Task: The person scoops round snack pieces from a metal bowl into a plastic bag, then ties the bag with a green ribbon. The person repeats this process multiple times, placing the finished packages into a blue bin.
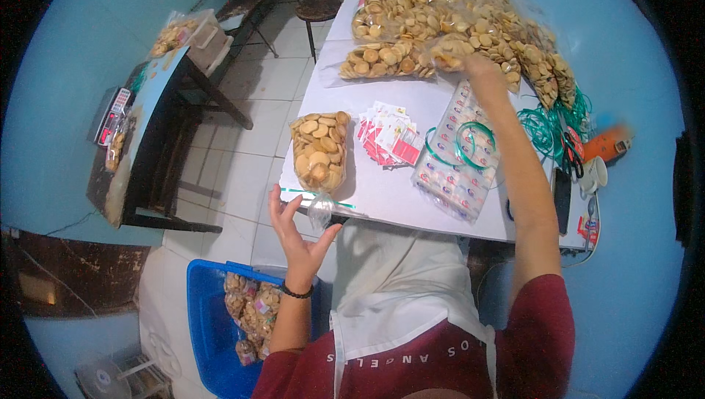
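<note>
A clear plastic bag of round biscuits [320, 151] lies at the table's near left, its gathered neck hanging over the edge. Around that neck, my left hand [300, 236] is spread, thumb and fingers apart. A green tie strip [344, 204] lies beneath the neck. My right hand [478, 68] reaches to the pile of bagged biscuits [435, 13] at the back; its fingers are hard to make out, so its hold cannot be told. Printed cards [390, 137] lie mid-table. Beside them, rings of green strip [476, 145] rest on a wrapped stack of printed packaging [454, 178].
Green strip tangles [542, 131], scissors [574, 151], an orange tool [603, 144], a mug [594, 174] and a phone [562, 200] crowd the right edge. A blue bin [206, 333] with bagged biscuits stands below left. A side table [154, 118] bears a scale [107, 118]; a stool [319, 7] stands behind.
</note>
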`<state>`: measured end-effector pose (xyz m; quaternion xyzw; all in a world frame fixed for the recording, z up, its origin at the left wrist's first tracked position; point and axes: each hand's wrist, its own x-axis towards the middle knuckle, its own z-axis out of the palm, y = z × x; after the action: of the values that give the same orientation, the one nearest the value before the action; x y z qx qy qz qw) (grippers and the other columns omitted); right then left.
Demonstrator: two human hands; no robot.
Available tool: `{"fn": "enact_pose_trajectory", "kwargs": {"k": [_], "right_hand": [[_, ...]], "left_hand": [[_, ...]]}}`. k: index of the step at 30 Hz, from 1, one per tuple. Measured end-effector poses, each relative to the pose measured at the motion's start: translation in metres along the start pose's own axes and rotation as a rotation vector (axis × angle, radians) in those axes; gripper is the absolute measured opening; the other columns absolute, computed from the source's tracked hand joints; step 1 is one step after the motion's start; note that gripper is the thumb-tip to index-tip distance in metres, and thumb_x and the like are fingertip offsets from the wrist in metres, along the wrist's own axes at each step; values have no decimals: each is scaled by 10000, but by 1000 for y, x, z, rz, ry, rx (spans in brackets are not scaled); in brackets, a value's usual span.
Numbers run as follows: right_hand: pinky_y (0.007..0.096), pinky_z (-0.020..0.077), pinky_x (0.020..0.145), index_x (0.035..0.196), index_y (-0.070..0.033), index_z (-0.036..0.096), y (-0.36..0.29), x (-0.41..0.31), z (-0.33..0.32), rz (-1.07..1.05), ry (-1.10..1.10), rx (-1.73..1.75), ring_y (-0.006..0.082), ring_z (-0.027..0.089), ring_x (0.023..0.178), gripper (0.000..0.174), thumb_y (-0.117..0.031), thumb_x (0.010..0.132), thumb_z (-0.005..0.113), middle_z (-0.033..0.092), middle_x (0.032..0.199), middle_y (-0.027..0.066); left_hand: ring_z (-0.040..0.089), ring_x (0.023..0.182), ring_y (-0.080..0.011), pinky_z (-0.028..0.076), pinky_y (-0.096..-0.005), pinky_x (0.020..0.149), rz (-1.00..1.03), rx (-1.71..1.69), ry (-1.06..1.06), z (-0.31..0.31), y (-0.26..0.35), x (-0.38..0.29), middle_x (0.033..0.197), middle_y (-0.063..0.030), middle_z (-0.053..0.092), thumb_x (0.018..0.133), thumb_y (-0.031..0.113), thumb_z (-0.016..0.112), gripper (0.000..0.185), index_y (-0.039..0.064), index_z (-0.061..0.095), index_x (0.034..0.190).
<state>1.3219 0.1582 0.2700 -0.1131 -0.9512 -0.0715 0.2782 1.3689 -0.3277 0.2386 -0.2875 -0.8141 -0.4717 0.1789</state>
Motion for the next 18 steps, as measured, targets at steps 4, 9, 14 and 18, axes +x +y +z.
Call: {"fn": "enact_pose_trajectory", "kwargs": {"k": [4, 9, 14, 18], "right_hand": [[428, 532, 763, 1005, -50, 643, 8, 28, -83, -48, 341, 111, 349, 663, 883, 136, -82, 892, 576, 677, 930, 155], [291, 529, 746, 1050, 1, 658, -40, 8, -197, -85, 444, 584, 196, 663, 817, 129, -4, 945, 583, 686, 966, 97], [312, 560, 743, 1075, 7, 673, -93, -43, -246, -272, 160, 1111, 190, 705, 834, 150, -20, 945, 604, 707, 988, 111], [336, 554, 838, 1320, -25, 528, -121, -100, -235, -120, 15, 1536, 227, 684, 979, 405, -16, 928, 631, 647, 1191, 142]], "left_hand": [[320, 1404, -441, 291, -527, 1127, 135, -10, 20, -9, 21, -1, 1520, -248, 333, 679, 345, 904, 847, 88, 447, 1343], [380, 1388, -385, 318, -498, 1124, 257, -147, -180, 5, 51, -2, 1538, -223, 324, 655, 359, 917, 994, 65, 365, 1427], [387, 1389, -292, 340, -419, 1119, -15, -703, -456, 32, 94, -5, 1533, -188, 339, 654, 173, 916, 1174, 22, 165, 1544], [419, 1351, -226, 371, -390, 1117, -204, -1095, -613, 32, 118, -24, 1474, -133, 386, 673, 63, 889, 1170, 41, 105, 1540]]}}
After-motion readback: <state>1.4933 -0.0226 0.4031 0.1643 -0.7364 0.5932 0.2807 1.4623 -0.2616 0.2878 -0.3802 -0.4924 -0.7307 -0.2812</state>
